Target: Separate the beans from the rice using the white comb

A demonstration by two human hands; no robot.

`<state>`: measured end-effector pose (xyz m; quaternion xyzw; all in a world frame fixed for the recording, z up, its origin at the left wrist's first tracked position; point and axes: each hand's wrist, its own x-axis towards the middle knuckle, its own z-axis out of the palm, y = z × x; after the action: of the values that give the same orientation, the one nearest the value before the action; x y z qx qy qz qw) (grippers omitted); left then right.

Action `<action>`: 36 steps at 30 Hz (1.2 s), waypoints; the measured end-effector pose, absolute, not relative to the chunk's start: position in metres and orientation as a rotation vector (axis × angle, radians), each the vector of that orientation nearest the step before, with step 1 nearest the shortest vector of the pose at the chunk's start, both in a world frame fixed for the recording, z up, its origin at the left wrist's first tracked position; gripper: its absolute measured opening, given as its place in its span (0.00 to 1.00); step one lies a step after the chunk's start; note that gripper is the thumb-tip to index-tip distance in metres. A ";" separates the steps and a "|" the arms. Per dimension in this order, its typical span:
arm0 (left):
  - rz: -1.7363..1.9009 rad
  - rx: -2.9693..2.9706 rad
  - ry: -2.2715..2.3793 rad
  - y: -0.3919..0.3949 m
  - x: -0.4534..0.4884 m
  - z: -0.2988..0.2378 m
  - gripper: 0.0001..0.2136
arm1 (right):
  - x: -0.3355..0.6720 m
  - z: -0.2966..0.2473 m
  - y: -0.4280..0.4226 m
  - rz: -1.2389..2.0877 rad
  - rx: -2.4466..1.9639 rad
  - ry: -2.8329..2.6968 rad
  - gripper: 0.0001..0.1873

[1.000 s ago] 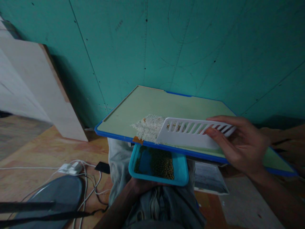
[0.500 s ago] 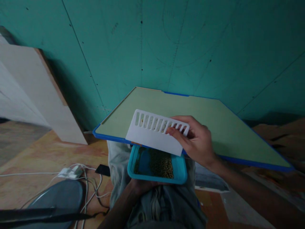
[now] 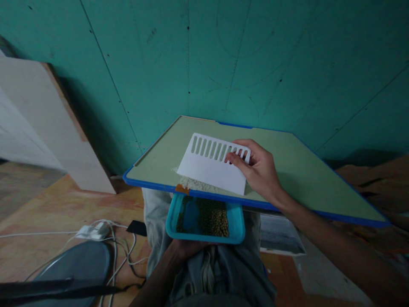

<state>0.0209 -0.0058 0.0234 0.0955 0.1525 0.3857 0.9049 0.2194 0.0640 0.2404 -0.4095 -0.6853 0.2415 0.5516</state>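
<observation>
Far left: a pale wooden panel (image 3: 41,123) leans against the teal wall (image 3: 223,55), and below it white cables (image 3: 105,238) trail over the plywood floor (image 3: 57,209) beside a dark round object (image 3: 73,264), too dim to identify. Centre, low: the left hand (image 3: 188,248) is under the teal tray (image 3: 236,221), fingers hidden beneath it, so the grip cannot be told beyond the tray resting on that hand above the lap. The tray holds a layer of small greenish-brown grains (image 3: 212,217) and sits just under the near edge of the green board (image 3: 287,170), its open top partly tucked below the blue rim; judged position: a catch place for whatever crosses that edge. On the board, right at the near rim, lies a small heap of whitish grain (image 3: 191,184), mostly covered by the white slotted scraper (image 3: 212,166). The scraper stands tilted, its straight solid edge down on the board against the heap, slotted edge up; that lean probably lets the flat edge push loose grain along the surface. Right of it, the right hand (image 3: 260,172) is clamped on the scraper's upper right corner, thumb in front across the slots, fingers behind. The forearm (image 3: 335,247) runs off toward the lower right. The board itself rests across the knees, its far side toward the wall.
</observation>
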 end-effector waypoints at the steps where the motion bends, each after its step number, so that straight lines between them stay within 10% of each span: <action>1: 0.804 0.208 0.294 -0.005 0.021 0.022 0.32 | 0.221 0.242 0.068 0.558 -0.975 -1.637 0.16; 36: 0.922 0.264 0.318 -0.003 0.016 0.041 0.25 | 0.194 0.249 0.080 0.584 -0.950 -1.755 0.13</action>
<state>0.0160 -0.0032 0.0414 0.1264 0.1522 0.4415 0.8752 0.1939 0.0800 0.2486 -0.3940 -0.7276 0.2420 0.5067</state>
